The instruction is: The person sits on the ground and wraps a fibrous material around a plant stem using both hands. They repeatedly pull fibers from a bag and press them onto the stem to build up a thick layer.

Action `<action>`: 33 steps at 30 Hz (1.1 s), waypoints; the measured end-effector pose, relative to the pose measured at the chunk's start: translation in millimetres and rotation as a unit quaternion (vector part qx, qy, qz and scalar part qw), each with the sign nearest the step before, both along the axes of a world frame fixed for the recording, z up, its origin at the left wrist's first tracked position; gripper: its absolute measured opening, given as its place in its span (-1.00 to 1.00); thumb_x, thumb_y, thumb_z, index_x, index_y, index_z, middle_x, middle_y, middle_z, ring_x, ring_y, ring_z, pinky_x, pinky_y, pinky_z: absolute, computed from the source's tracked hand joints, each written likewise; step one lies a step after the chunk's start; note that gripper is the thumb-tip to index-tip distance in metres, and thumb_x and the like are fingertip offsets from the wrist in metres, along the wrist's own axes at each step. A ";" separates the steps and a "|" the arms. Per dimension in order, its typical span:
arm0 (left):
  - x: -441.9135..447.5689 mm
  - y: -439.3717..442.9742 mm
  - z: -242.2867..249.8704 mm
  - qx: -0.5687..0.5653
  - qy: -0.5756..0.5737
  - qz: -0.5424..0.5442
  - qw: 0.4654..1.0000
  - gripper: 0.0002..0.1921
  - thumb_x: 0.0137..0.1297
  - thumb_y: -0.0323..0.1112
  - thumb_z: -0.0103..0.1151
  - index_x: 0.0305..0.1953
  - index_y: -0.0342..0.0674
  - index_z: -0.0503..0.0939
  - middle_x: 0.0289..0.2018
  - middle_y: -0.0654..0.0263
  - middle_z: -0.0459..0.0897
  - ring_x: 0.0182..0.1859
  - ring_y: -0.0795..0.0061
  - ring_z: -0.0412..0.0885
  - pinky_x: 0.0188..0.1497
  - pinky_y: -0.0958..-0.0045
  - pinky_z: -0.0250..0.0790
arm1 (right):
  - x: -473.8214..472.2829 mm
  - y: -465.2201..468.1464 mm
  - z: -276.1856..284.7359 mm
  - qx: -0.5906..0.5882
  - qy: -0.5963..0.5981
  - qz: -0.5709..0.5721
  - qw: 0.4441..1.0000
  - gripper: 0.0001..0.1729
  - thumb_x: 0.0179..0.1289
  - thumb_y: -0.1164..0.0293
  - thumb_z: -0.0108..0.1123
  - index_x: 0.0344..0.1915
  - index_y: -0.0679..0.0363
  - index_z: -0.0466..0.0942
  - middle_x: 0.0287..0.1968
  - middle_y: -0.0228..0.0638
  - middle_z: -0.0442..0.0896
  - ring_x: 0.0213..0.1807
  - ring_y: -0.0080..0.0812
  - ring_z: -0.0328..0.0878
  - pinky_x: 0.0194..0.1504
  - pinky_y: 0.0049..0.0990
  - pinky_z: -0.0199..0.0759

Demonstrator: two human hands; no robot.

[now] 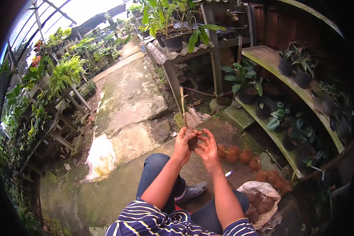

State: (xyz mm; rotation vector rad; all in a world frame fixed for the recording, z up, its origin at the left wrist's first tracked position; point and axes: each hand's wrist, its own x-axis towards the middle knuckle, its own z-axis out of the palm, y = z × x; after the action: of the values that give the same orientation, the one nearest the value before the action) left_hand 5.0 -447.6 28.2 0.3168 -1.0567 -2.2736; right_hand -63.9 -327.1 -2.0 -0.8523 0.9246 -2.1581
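A brown, muddy-looking ball of soil (192,142) is held up in front of me, with a thin bare plant stem (183,103) rising from its top. My left hand (182,145) grips the ball and the foot of the stem from the left. On the other side, my right hand (208,150) has its fingers spread, the tips at the ball's right edge. Beyond the right hand, several reddish-brown fibre-wrapped balls (232,154) sit in a curved row on the ground. A white sack (275,188) by my right knee contains brown lumps of soil (261,203).
A white marker pen (229,173) lies on the ground near my right forearm. Mossy curved-looking shelves (286,147) with potted plants stand at right. Ahead is a bench with a corrugated top (157,53). A concrete path (129,91) runs away between plant benches.
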 end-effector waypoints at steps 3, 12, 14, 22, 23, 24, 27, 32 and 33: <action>-5.5 18.8 15.8 0.048 0.000 -0.036 0.998 -0.69 0.42 -0.52 0.28 0.05 -0.14 0.40 -0.03 0.19 0.74 0.07 0.31 0.75 0.09 0.29 0.66 | 10.4 19.5 14.0 0.069 0.106 -0.091 0.988 0.08 0.19 0.82 0.40 0.61 0.11 0.07 0.40 -0.19 0.37 0.24 -0.31 0.61 0.24 -0.37 0.63; -55.2 75.1 73.2 0.054 -0.078 -0.346 0.934 -0.86 0.52 -0.38 0.25 -0.02 -0.16 0.53 -0.11 0.28 0.73 -0.08 0.45 0.75 -0.01 0.37 0.69 | 7.9 103.6 43.1 0.129 0.220 -0.388 0.885 -0.23 0.15 0.69 0.53 0.35 0.27 0.43 0.29 -0.18 0.51 0.09 -0.37 0.68 0.09 -0.41 0.67; -84.4 87.3 64.8 0.044 -0.103 -0.419 0.901 -0.87 0.59 -0.24 0.14 -0.04 -0.13 0.52 -0.13 0.33 0.66 -0.05 0.42 0.67 0.02 0.31 0.58 | 3.0 127.1 49.2 0.172 0.231 -0.442 0.849 -0.31 0.13 0.56 0.63 0.25 0.28 0.53 0.19 -0.15 0.61 0.12 -0.32 0.68 0.08 -0.34 0.66; -124.0 139.0 41.2 0.187 -0.090 -0.484 0.850 -0.78 0.58 -0.23 -0.07 -0.06 -0.26 0.49 -0.20 0.12 0.67 -0.15 0.14 0.76 -0.22 0.30 0.68 | -32.6 169.1 50.3 0.260 0.289 -0.614 0.687 -0.01 -0.10 0.03 0.77 0.32 0.10 0.54 0.34 -0.14 0.29 0.32 -0.16 0.42 0.23 -0.21 0.47; -125.0 138.7 35.9 0.184 -0.091 -0.462 0.863 -0.77 0.57 -0.23 -0.06 -0.07 -0.27 0.49 -0.21 0.11 0.66 -0.16 0.12 0.76 -0.23 0.31 0.68 | -38.8 168.2 59.3 0.303 0.282 -0.590 0.693 0.03 -0.12 -0.03 0.76 0.34 0.09 0.52 0.32 -0.15 0.37 0.33 -0.17 0.43 0.25 -0.21 0.46; -128.6 141.6 38.3 0.182 -0.108 -0.413 0.886 -0.78 0.56 -0.25 -0.05 -0.09 -0.29 0.48 -0.25 0.10 0.64 -0.22 0.12 0.74 -0.30 0.38 0.65 | -49.4 167.4 61.2 0.317 0.290 -0.558 0.710 0.04 -0.13 -0.04 0.75 0.35 0.09 0.52 0.30 -0.17 0.41 0.31 -0.19 0.45 0.24 -0.21 0.48; -147.5 120.5 33.1 0.299 -0.082 -0.425 0.850 -0.83 0.52 -0.31 0.00 -0.11 -0.31 0.47 -0.32 0.14 0.61 -0.41 0.37 0.57 -0.43 0.49 0.51 | -63.1 144.7 69.3 0.346 0.257 -0.500 0.751 0.04 -0.13 0.00 0.77 0.35 0.10 0.51 0.24 -0.23 0.53 0.24 -0.24 0.52 0.23 -0.22 0.48; -152.3 126.7 37.9 0.131 -0.108 -0.396 0.902 -0.90 0.54 -0.38 0.04 -0.10 -0.28 0.49 -0.36 0.23 0.60 -0.46 0.44 0.54 -0.42 0.45 0.44 | -70.7 141.5 27.4 0.290 0.204 -0.496 0.793 -0.02 -0.01 0.16 0.76 0.39 0.15 0.46 0.24 -0.22 0.53 0.27 -0.21 0.53 0.34 -0.21 0.41; -154.1 123.3 31.3 0.126 -0.121 -0.394 0.902 -0.90 0.55 -0.38 0.04 -0.10 -0.27 0.49 -0.36 0.24 0.60 -0.46 0.46 0.55 -0.43 0.47 0.44 | -69.7 139.7 21.1 0.308 0.228 -0.495 0.780 -0.04 0.06 0.29 0.73 0.42 0.19 0.41 0.14 -0.43 0.52 0.01 -0.55 0.52 0.07 -0.47 0.48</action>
State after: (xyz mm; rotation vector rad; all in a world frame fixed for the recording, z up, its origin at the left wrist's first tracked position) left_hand -149.1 -324.4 59.5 0.3178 -1.1504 -3.1827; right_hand -133.6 -187.4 19.1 -0.5791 2.6214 -2.1209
